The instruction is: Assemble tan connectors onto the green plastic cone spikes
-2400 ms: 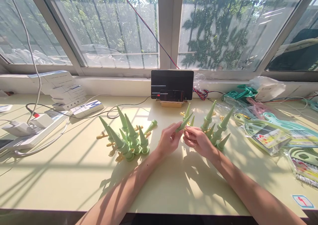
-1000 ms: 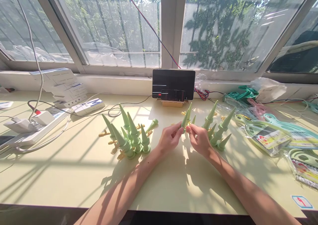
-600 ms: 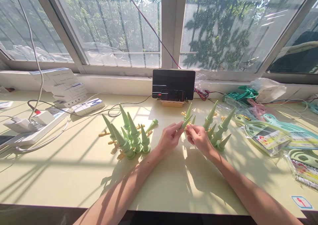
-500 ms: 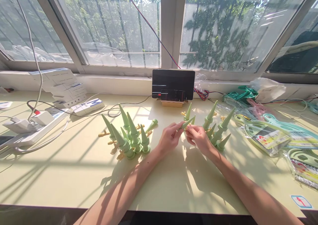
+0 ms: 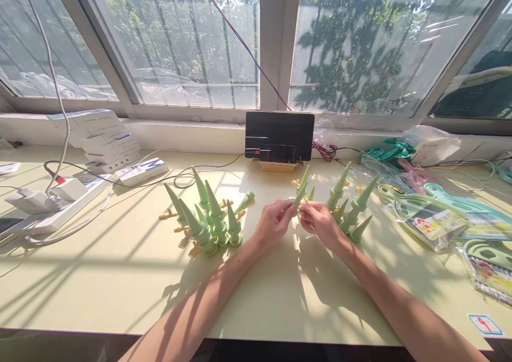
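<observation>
Near the middle of the table, my left hand [image 5: 274, 220] is closed around a green plant watering spike [image 5: 300, 196], its pointed end up and tilted right. My right hand [image 5: 322, 220] pinches a small yellow valve [image 5: 303, 202] against the spike's side; the fingers partly hide where they meet. Several green spikes with yellow valves [image 5: 216, 216] stand point up to the left of my hands, and one green spike [image 5: 245, 202] lies beside them. More upright green spikes [image 5: 354, 210] are close to my right hand, some partly covered by it.
A tablet [image 5: 279, 130] and a phone [image 5: 279, 153] stand at the back. Left are white boxes [image 5: 108, 143], a power strip [image 5: 60, 207] and loose cables. Packaged dustpan-and-brush sets [image 5: 434, 223] lie on the right, with plastic bags [image 5: 390, 150] behind.
The spike in my left hand has turned from leaning far right to more upright. Both hands stay nearly in place, and the standing spikes have not moved.
</observation>
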Motion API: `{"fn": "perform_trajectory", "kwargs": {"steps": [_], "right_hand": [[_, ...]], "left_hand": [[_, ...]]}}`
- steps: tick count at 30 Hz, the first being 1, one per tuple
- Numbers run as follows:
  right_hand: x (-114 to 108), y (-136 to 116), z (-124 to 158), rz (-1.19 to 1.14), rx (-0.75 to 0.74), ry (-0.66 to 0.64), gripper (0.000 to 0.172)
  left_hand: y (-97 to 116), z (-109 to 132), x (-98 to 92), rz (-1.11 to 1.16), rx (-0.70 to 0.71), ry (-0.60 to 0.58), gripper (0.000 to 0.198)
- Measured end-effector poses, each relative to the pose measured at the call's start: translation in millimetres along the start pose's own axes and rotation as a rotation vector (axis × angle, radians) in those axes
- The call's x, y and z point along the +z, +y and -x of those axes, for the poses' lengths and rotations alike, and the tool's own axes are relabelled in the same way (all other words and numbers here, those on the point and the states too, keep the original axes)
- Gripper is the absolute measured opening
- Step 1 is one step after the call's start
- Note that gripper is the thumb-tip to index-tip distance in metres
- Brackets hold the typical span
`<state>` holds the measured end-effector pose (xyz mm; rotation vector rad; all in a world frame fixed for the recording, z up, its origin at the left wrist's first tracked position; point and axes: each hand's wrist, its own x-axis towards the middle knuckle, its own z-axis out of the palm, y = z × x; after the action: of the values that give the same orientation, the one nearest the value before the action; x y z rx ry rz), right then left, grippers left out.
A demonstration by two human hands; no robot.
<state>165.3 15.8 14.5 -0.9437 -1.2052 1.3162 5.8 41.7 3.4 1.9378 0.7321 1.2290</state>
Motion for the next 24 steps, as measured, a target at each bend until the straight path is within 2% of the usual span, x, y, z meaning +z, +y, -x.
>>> {"fn": "perform_trajectory", "kwargs": {"steps": [9,12,19,24], "right_hand": [[-1.4,0.0,0.9,0.129,-0.07,-0.011,0.052],[-2.9,2.0,2.6,0.238,-0.106,0.012,0.049],[-6.1,1.6,5.0,0.682,-0.372,0.073,0.04],[-5.1,-0.1,4.1,0.752,-0.448,0.08,0.038]], "left_hand": [[-0.8,0.0,-1.5,0.021,-0.065,-0.024,0.044],[0.5,-0.4,-2.1,0.02,-0.088,-0.018,0.047],[6.3,-1.1,-3.2,0.049,-0.159,-0.018,0.049],[4.5,-1.0,-2.2,0.077,-0.183,-0.018,0.048]]}}
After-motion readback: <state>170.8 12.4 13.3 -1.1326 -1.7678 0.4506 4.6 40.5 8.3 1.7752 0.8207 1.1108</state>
